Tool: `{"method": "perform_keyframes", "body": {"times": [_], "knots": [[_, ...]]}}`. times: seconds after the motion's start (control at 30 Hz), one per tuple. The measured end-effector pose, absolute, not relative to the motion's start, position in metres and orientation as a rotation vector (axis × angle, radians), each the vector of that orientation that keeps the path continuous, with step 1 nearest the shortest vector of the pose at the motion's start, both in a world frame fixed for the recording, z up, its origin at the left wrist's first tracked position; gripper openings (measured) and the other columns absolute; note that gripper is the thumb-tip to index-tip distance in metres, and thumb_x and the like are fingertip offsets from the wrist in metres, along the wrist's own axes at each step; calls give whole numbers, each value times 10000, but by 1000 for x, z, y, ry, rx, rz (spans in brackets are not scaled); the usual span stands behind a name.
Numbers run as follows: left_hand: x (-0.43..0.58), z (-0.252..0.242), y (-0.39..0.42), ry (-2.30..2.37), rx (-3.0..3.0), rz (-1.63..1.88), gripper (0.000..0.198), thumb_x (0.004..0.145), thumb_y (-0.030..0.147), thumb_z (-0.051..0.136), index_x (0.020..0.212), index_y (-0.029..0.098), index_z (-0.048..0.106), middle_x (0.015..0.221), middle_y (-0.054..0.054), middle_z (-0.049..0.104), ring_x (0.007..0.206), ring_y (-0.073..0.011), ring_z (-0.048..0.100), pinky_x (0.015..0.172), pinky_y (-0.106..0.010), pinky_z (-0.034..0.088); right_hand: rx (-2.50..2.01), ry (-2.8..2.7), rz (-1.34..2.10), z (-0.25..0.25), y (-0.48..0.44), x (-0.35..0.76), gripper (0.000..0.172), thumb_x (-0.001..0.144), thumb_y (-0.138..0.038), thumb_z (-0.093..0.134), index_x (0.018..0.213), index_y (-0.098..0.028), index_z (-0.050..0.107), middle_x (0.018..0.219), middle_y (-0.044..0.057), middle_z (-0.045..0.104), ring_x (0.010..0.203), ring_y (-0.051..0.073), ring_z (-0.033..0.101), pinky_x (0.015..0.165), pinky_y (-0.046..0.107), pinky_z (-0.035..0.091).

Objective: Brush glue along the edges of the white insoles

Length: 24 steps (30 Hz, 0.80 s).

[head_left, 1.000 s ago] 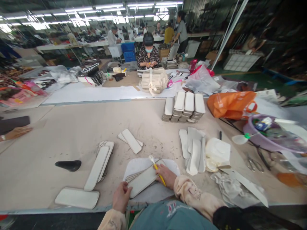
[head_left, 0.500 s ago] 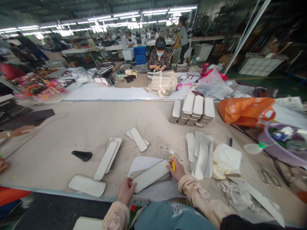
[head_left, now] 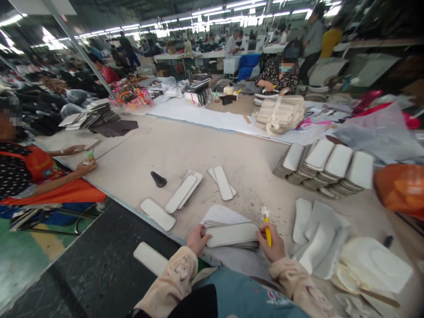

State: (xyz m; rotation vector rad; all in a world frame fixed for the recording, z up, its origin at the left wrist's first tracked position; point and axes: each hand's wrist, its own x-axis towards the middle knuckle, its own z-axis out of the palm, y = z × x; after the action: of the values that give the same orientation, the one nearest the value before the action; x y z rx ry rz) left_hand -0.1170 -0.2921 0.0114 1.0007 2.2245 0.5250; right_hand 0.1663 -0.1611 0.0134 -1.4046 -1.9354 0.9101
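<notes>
A pale rectangular piece with rounded corners (head_left: 233, 234) lies over a fanned pile of similar pieces on a white sheet (head_left: 225, 214). My left hand (head_left: 198, 240) pinches its left end. My right hand (head_left: 272, 243) has its fingers at the right end and also holds a yellow-handled brush (head_left: 268, 234), its whitish tip pointing up and away. Left of the sheet is a small stack of pieces (head_left: 184, 191); beyond it, two crossed pieces (head_left: 221, 183). A single piece (head_left: 157, 213) rests near the table edge.
Tall stacks of pieces (head_left: 326, 165) stand at the back right. Grey-white scraps (head_left: 319, 234) and a white container (head_left: 374, 260) are on the right. A black object (head_left: 158, 179) lies left. Co-workers sit at the left and across the table, one with hands on the left table edge.
The view has swung left, showing more of the co-worker there. The piece between my hands now lies more level, its left end raised relative to before.
</notes>
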Motion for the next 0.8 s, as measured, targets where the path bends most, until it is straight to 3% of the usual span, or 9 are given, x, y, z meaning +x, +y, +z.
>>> {"method": "perform_keyframes", "body": {"times": [0.13, 0.23, 0.33, 0.57, 0.7, 0.8], "knots": [[-130, 33, -297, 2239, 1096, 698, 427, 833, 452, 520, 1133, 151, 572, 1083, -105, 635, 978, -214, 602, 908, -371, 459, -1288, -1684, 1281, 51, -165, 157, 317, 758, -400, 661, 941, -274, 435, 845, -10, 588, 731, 183, 619, 645, 311, 531], [-142, 60, -289, 2077, 1294, 862, 495, 844, 497, 480, 1212, 175, 555, 1274, -122, 582, 1240, -252, 486, 1083, -432, 345, -1107, -1570, 1462, 88, -161, 152, 376, 732, -345, 716, 935, -285, 405, 860, -18, 575, 718, 157, 595, 649, 287, 511], [-145, 88, -268, 1781, 1401, 867, 615, 808, 572, 519, 1297, 200, 519, 1398, -117, 507, 1338, -283, 394, 1122, -459, 295, -944, -1493, 1623, 129, -150, 151, 393, 728, -295, 739, 918, -287, 394, 881, -33, 570, 722, 125, 568, 645, 251, 477], [-87, 114, -230, 973, 1240, 755, 616, 770, 647, 552, 1160, 181, 652, 1087, -90, 703, 1025, -283, 622, 921, -398, 473, -826, -1333, 1560, 196, -101, 173, 473, 623, -274, 816, 875, -269, 414, 803, -64, 582, 674, 100, 543, 577, 214, 416], [-46, 102, -239, 916, 991, 759, 659, 628, 588, 737, 1130, 168, 656, 947, -76, 720, 807, -236, 653, 711, -331, 532, -917, -1248, 1378, 198, -81, 204, 481, 575, -285, 836, 848, -263, 441, 773, -64, 605, 669, 112, 571, 597, 234, 448], [-27, 97, -246, 1059, 853, 739, 631, 591, 585, 766, 1069, 182, 678, 869, -58, 719, 708, -198, 645, 569, -267, 520, -959, -1157, 1305, 189, -78, 226, 485, 556, -318, 840, 843, -266, 453, 756, -59, 621, 673, 129, 597, 620, 260, 480]]}}
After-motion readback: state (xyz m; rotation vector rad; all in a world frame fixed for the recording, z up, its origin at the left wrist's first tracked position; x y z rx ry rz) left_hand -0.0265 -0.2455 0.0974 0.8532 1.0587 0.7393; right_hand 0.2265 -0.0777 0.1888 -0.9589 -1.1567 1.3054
